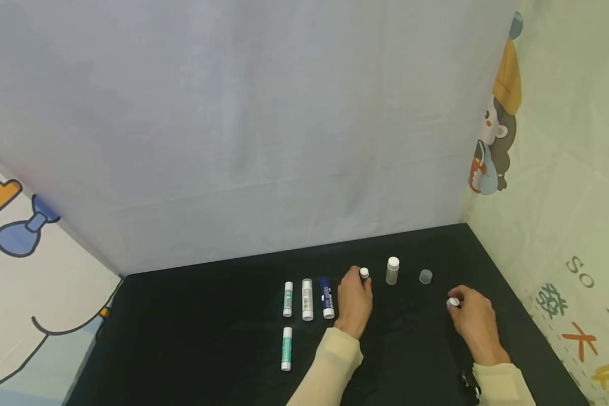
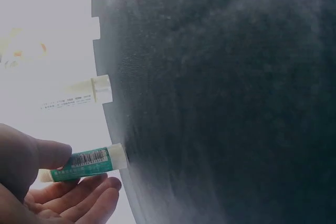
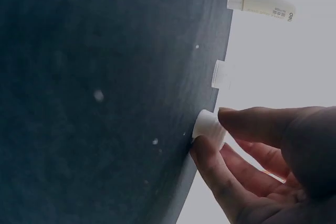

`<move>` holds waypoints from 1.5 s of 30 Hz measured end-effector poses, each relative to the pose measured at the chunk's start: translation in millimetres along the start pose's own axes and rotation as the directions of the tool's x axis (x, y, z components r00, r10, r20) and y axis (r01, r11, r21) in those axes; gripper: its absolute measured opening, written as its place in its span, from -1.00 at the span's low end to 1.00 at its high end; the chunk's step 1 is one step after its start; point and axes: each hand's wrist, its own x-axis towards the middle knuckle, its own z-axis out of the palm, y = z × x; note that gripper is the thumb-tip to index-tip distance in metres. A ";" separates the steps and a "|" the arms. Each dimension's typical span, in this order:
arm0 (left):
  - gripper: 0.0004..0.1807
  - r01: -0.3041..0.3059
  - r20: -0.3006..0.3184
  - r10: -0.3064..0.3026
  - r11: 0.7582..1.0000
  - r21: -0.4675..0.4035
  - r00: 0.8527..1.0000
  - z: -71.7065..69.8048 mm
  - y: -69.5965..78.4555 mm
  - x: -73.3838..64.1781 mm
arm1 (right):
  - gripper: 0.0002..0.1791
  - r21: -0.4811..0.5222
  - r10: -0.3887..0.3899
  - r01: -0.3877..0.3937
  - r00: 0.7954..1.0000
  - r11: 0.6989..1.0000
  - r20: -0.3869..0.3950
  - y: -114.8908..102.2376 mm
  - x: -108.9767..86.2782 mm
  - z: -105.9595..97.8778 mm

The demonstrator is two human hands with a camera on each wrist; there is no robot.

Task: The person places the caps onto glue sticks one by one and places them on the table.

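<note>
My left hand (image 1: 355, 299) curls round a small green-labelled glue stick (image 2: 84, 163), thumb on one side and fingers on the other. It stands upright, its white end (image 1: 364, 273) pointing up in the head view. Farther right, my right hand (image 1: 474, 318) pinches a small white ribbed cap (image 3: 208, 128) between thumb and fingertips, right at the black tabletop. Between the hands stand a larger clear-bodied glue stick (image 1: 392, 272) with a white top and a short translucent cap (image 1: 426, 276).
Left of my left hand lie a green glue stick (image 1: 287, 300), a white one (image 1: 307, 300) and a blue one (image 1: 327, 297). Another green stick (image 1: 286, 349) lies nearer me. A grey cloth (image 1: 284, 141) hangs behind the black table (image 1: 193, 332); a printed curtain (image 1: 578, 197) borders the right.
</note>
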 end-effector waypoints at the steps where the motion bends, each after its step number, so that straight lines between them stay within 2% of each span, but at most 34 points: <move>1: -0.85 0.005 0.006 -0.005 1.000 -0.005 1.000 -1.1 0.7 0.3 | -0.85 -0.001 0.001 -0.001 1.000 1.000 -0.005 0.0 0.2 0.5; 6: -0.87 0.020 0.030 -0.019 1.000 -0.024 0.999 -6.7 4.5 -0.9 | -0.88 0.003 0.020 -0.020 1.000 1.000 -0.015 0.1 -1.0 1.9; 15: -0.88 0.011 0.057 -0.010 1.000 -0.021 0.998 -17.0 8.6 -10.6 | -0.85 0.040 0.041 -0.041 0.999 0.998 -0.019 -3.5 -6.9 3.0; 24: -0.84 -0.045 0.032 0.046 0.999 -0.022 0.998 -24.9 8.0 -21.0 | -0.86 0.053 0.076 -0.077 0.997 0.996 0.009 -12.7 -8.9 2.5; 39: -0.79 -0.124 -0.002 0.124 0.992 -0.029 0.992 -41.6 6.0 -33.6 | -0.85 0.083 0.051 -0.053 0.999 0.995 0.019 -33.2 -16.2 3.6; 45: -0.78 -0.131 -0.004 0.131 0.991 -0.030 0.991 -48.8 3.4 -41.7 | -0.84 0.090 0.026 -0.028 0.999 0.996 0.019 -41.6 -19.2 6.6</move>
